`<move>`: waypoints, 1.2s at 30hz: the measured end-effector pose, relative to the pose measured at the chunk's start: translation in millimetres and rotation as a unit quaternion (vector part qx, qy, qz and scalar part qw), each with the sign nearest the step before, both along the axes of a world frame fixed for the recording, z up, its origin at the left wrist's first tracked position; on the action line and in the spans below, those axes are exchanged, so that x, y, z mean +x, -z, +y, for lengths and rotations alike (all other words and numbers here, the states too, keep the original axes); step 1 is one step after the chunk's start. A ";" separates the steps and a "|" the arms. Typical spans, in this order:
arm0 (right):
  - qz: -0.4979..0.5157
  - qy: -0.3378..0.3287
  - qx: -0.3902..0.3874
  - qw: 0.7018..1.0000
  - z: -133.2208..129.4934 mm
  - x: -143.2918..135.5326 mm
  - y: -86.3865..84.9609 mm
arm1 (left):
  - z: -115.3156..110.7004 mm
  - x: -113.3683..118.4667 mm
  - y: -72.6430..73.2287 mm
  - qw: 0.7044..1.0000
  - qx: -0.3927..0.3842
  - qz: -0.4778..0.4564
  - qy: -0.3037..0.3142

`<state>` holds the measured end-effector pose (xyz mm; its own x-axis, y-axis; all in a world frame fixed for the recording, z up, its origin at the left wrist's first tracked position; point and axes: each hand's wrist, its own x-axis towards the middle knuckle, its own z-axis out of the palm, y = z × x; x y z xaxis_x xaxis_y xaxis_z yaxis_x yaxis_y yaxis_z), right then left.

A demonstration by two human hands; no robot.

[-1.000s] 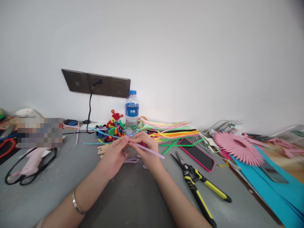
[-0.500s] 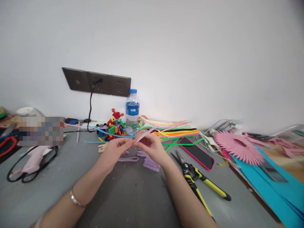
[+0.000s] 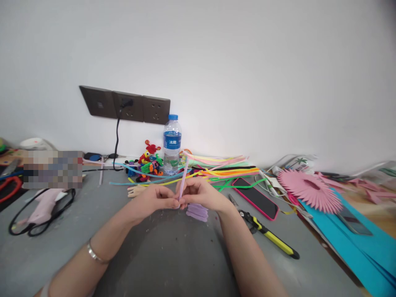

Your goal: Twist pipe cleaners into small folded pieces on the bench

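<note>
Between my hands a pale purple pipe cleaner [image 3: 184, 177] stands almost upright, its lower end pinched in my fingertips. My left hand [image 3: 156, 199] is closed, thumb against fingers, at the bottom of the pipe cleaner. My right hand [image 3: 204, 195] pinches the same spot from the other side, so the fingertips of both hands meet. Just beyond and below my right hand lies a small stack of folded purple pipe cleaners [image 3: 197, 212] on the grey table [image 3: 167, 255]. Exactly how the lower end is bent is hidden by my fingers.
Yellow-handled pliers [image 3: 272, 239] lie partly behind my right forearm, near a pink-edged phone [image 3: 256, 199]. Behind my hands are a water bottle [image 3: 172, 144], colourful pipe-cleaner figures [image 3: 150, 163] and loose pipe cleaners [image 3: 235, 173]. A pink glue gun [image 3: 43, 210] with black cord lies left.
Both hands have come lower and nearer to me. The held pipe cleaner has swung from slanting right to nearly upright. My right forearm now covers more of the pliers.
</note>
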<state>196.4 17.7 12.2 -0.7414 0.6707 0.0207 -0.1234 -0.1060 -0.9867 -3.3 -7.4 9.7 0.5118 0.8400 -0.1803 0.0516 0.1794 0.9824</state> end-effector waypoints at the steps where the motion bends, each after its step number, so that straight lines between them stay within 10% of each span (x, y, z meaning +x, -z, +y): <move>1: -0.003 0.015 0.007 1.000 0.8 -0.2 0.6 | 0.7 -0.2 -0.4 1.000 0.004 0.003 -0.010; 18: -0.044 0.150 0.044 0.987 7.3 -16.1 15.9 | 2.1 2.5 6.2 0.911 0.328 0.223 -0.116; 36: -0.079 0.082 0.039 0.993 4.5 -4.9 2.7 | 6.2 -0.5 5.0 0.979 0.162 0.119 -0.024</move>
<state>191.5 22.2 9.5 -0.6208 0.7833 -0.0316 0.0247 -0.0207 -0.9995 -3.8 -1.2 4.7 0.4460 0.8950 -0.0100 0.2860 -0.1320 0.9491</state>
